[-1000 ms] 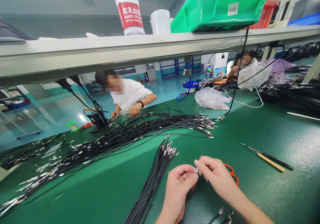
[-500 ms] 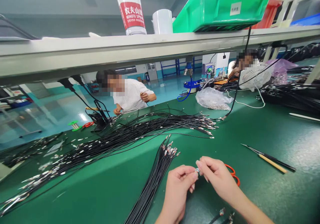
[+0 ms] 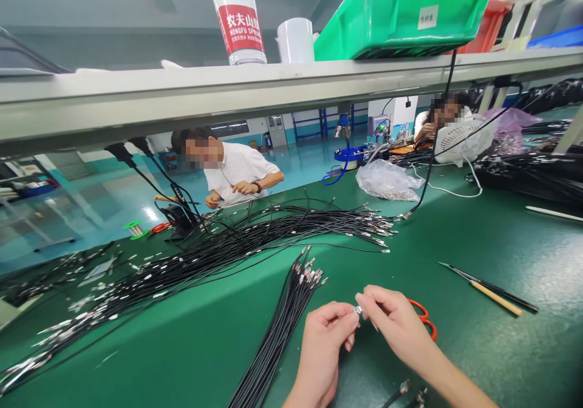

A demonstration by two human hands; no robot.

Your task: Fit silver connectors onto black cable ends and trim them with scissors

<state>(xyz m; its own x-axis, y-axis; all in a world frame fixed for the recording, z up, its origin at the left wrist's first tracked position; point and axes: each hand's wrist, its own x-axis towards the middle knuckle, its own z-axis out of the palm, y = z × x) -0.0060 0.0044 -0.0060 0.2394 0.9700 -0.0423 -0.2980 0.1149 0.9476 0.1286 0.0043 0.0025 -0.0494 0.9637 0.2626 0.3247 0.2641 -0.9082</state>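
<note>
My left hand and my right hand meet above the green bench mat, their fingertips pinching a small metal wire terminal between them. Any wire on it is hidden by my fingers. Just left of my left hand lies a bundle of black wires with crimped metal ends. Orange-handled scissors lie partly hidden under my right hand. Below my hands, a few short wire ends with metal terminals show at the frame's bottom edge.
A large spread of black terminated wires crosses the bench. To the right lies a wooden-handled tool. A shelf above holds a green crate. A co-worker works across the bench, near a plastic bag.
My hands stay almost still, pinching the terminal. The co-worker across the bench has lowered one raised hand towards the chest and turned slightly.
</note>
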